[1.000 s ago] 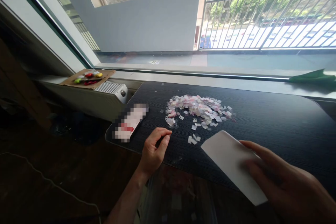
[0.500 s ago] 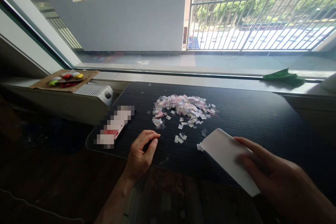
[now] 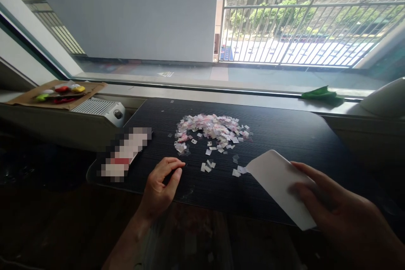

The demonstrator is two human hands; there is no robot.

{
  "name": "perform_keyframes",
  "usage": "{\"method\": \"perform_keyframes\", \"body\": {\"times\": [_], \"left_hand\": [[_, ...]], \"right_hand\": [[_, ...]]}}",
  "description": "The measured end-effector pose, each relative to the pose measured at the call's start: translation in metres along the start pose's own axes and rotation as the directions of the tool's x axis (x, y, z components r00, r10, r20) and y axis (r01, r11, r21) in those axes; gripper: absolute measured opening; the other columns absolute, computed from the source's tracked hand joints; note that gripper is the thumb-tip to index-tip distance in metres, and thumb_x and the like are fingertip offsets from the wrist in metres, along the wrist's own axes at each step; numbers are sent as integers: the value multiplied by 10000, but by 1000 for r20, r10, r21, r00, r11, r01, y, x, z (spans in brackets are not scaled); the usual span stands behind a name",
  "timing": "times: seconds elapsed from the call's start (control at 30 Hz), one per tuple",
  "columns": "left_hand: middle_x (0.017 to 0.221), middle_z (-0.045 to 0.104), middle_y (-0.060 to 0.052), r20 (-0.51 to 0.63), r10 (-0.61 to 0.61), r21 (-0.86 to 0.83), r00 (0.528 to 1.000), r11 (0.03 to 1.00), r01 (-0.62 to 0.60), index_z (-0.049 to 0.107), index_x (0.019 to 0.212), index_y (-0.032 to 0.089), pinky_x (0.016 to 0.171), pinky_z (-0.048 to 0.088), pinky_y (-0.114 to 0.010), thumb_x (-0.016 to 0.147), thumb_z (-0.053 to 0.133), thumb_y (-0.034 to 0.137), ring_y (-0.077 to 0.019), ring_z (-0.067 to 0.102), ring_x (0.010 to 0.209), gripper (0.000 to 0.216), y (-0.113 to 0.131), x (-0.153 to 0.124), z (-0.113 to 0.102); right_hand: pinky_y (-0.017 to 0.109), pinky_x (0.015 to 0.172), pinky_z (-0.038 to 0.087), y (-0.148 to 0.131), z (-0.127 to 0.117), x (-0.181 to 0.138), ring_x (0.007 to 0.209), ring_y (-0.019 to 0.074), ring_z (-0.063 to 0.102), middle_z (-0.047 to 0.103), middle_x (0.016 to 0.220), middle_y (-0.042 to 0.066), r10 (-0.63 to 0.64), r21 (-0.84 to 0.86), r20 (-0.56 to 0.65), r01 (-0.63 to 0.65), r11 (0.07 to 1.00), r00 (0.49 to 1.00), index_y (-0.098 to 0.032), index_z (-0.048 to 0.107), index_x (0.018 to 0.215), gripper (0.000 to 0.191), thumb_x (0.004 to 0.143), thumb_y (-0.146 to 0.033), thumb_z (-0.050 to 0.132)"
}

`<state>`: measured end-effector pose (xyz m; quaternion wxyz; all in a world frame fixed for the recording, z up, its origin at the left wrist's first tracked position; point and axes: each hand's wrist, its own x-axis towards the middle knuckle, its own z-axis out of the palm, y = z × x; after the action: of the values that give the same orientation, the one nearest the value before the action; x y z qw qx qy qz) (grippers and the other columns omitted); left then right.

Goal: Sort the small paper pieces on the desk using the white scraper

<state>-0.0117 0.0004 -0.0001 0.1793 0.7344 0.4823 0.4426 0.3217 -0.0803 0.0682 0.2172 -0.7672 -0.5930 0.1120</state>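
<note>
A loose heap of small square paper scraps [image 3: 210, 128], white and pinkish with some clear bits, lies on the dark table [image 3: 278, 130]. In front of it are a few stray scraps [image 3: 207, 166]. My left hand [image 3: 163, 181] rests at the near edge, fingers loosely bent, the thumb slightly apart from the forefinger, with nothing visible between them. My right hand [image 3: 329, 196] grips a white flat piece with rounded corners [image 3: 278, 181], tilted over the table. A few white scraps [image 3: 238, 171] lie by its far left corner.
At the table's left end lies a blurred-out oblong object [image 3: 128, 152]. Left of the table, a cardboard sheet [image 3: 23, 97] with colourful items sits beside a white ridged appliance [image 3: 99, 109]. A green cloth-like thing [image 3: 322, 95] lies on the window sill [image 3: 221, 95].
The view has swung slightly right. The white flat piece has shifted a little away from the heap, and scraps that were partly at its corner now show on the table beside it.
</note>
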Motion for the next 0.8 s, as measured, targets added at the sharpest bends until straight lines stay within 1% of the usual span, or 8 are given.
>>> {"method": "perform_keyframes", "body": {"times": [0.1,0.2,0.33,0.43,0.5,0.57,0.7,0.8], "left_hand": [[964,682,-48,37,97,106,995,989,-101,702,979,223,982,463,-412,878,546,199,-207,649,945,187,8,0,3],[1023,673,-52,165,192,180,968,959,-221,685,1060,246,1091,335,-520,865,531,158,-236,616,1039,263,28,1,14],[1091,652,-90,398,279,179,874,911,-372,633,1192,232,1121,270,-597,861,507,143,-277,560,1155,364,58,3,38],[1104,640,-110,499,278,203,821,883,-423,608,1231,219,1117,255,-649,861,527,168,-306,528,1197,383,68,3,52],[1116,639,-105,506,242,244,828,881,-406,606,1223,211,1125,251,-651,877,514,175,-299,517,1207,360,67,2,53],[1119,646,-91,479,205,275,853,888,-368,609,1200,199,1128,256,-646,898,481,166,-285,517,1206,329,65,-1,50],[1100,655,-83,447,220,275,867,888,-367,612,1176,191,1098,296,-653,919,442,155,-283,532,1191,310,64,-6,43],[1077,649,-79,435,253,279,864,875,-396,632,1151,220,1071,325,-658,917,446,151,-281,552,1160,307,67,-9,41]], "right_hand": [[287,427,485,-9,7,-5,464,169,630,782,982,21,-18,23,16,18,1000,1000,-310,660,1255,444,882,-474,483],[284,450,491,-15,11,-7,485,169,630,782,927,24,-10,63,30,8,998,1000,-307,668,1241,439,887,-471,465],[297,489,513,-11,8,-4,506,179,647,783,933,28,31,46,-13,-30,998,999,-299,669,1244,441,872,-458,492],[304,519,529,-2,5,-3,583,205,691,786,955,28,10,16,-40,-10,1000,999,-296,674,1239,432,876,-437,487],[302,528,540,3,4,-5,584,203,698,788,945,20,25,3,-85,-25,1000,996,-304,680,1228,421,876,-443,497],[286,510,540,4,5,-8,552,187,688,790,930,11,30,24,-114,-28,999,993,-307,691,1210,414,865,-462,523],[247,435,506,0,10,-15,500,154,660,791,926,-2,-5,131,-42,10,991,999,-306,700,1193,405,862,-462,526],[242,374,476,2,9,-14,430,131,617,789,975,0,3,131,-17,0,991,1000,-307,690,1213,408,867,-443,521]]}}
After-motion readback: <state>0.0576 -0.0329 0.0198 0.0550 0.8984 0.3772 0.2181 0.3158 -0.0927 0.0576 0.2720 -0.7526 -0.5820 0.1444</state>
